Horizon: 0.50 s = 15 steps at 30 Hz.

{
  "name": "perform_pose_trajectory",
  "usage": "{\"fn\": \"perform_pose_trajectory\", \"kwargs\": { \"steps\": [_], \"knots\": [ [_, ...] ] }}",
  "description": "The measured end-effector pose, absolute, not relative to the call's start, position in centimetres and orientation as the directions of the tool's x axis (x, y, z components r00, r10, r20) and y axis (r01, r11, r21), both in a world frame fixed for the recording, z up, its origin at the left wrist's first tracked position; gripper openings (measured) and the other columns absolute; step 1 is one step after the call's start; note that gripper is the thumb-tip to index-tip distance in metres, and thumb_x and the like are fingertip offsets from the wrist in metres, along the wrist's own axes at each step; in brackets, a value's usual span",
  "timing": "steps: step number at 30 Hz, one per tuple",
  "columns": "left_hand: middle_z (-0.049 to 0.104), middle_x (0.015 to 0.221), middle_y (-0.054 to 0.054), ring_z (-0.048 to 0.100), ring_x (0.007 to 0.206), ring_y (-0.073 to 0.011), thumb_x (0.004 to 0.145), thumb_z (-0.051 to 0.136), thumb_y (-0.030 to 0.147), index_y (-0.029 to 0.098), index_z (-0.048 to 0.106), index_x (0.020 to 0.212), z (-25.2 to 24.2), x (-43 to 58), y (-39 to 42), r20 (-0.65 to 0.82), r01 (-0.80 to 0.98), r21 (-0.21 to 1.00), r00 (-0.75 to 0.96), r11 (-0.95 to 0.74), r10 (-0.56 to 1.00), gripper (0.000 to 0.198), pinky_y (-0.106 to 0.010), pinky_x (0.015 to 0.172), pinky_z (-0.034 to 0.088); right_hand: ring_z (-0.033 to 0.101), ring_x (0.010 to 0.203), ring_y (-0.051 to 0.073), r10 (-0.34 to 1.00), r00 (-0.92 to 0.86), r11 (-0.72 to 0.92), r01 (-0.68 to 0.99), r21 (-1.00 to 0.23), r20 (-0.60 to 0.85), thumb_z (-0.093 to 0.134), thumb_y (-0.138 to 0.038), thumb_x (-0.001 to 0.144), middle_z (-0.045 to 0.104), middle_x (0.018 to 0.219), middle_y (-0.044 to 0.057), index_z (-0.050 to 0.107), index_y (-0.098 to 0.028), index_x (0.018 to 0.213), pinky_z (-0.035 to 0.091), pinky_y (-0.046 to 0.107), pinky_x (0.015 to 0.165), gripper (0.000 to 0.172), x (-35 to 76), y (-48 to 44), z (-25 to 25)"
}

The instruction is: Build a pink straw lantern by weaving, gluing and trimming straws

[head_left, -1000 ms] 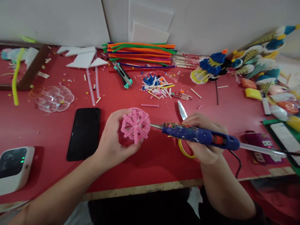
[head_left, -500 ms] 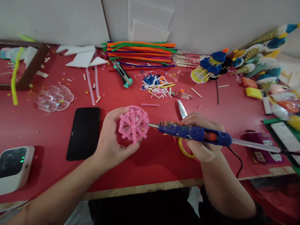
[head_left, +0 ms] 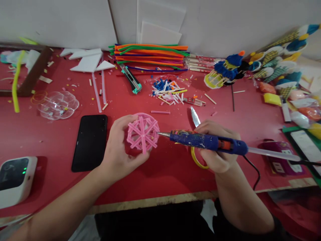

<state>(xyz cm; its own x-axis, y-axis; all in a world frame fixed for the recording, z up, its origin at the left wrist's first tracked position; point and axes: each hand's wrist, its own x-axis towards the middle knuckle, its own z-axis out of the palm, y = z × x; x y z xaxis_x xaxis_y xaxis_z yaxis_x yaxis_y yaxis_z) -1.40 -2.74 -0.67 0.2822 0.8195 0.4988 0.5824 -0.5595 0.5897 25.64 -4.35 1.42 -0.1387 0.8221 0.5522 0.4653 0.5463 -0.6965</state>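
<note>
My left hand [head_left: 117, 150] is closed around a pink wheel-shaped piece made of straw sticks [head_left: 142, 133], held just above the red table [head_left: 165, 167]. My right hand [head_left: 215, 147] grips a blue glue gun [head_left: 210, 143] with a clear glue stick poking out of its back. The gun's metal tip touches the right rim of the pink wheel. Scissors with a yellow handle [head_left: 195, 140] lie partly under my right hand.
A black phone [head_left: 90, 142] lies left of my left hand. A white device with a green light [head_left: 15, 179] sits at front left. Cut straw bits [head_left: 169, 92], pipe cleaners [head_left: 150, 55], a utility knife [head_left: 131, 80], a clear plastic tray [head_left: 58, 105] and craft toys [head_left: 271, 67] fill the back.
The pink wheel and the glue gun have shifted slightly left together; the tip stays at the wheel's right rim. Over the last half second almost nothing moved.
</note>
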Motion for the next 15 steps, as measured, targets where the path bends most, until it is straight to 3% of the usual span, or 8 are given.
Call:
{"fn": "perform_pose_trajectory", "kwargs": {
  "steps": [10,15],
  "knots": [
    [0.058,0.134,-0.010,0.062,0.123,-0.0335,0.074,0.078,0.029,0.030,0.044,0.137,-0.6,-1.3,-2.9,0.474,0.527,0.674,0.227,-0.517,0.851,0.072,-0.053,0.105,0.055,0.057,0.057,0.019,0.798,-0.156,0.561,0.544,-0.624,0.582,0.059,-0.025,0.075,0.060,0.065,0.002,0.060,-0.024,0.075,0.044,0.034,0.052,0.001,26.0,-3.9,1.4],
    [0.060,0.131,-0.010,0.064,0.122,-0.0314,0.075,0.080,0.031,0.025,0.044,0.136,-1.0,-1.0,-2.8,0.352,0.518,0.754,0.200,-0.404,0.914,0.071,-0.050,0.106,0.055,0.063,0.060,0.018,0.804,-0.101,0.493,0.665,-0.561,0.586,0.066,-0.022,0.074,0.069,0.074,0.001,0.068,-0.023,0.086,0.048,0.031,0.054,0.013,27.9,-4.1,2.1]
  ]
}}
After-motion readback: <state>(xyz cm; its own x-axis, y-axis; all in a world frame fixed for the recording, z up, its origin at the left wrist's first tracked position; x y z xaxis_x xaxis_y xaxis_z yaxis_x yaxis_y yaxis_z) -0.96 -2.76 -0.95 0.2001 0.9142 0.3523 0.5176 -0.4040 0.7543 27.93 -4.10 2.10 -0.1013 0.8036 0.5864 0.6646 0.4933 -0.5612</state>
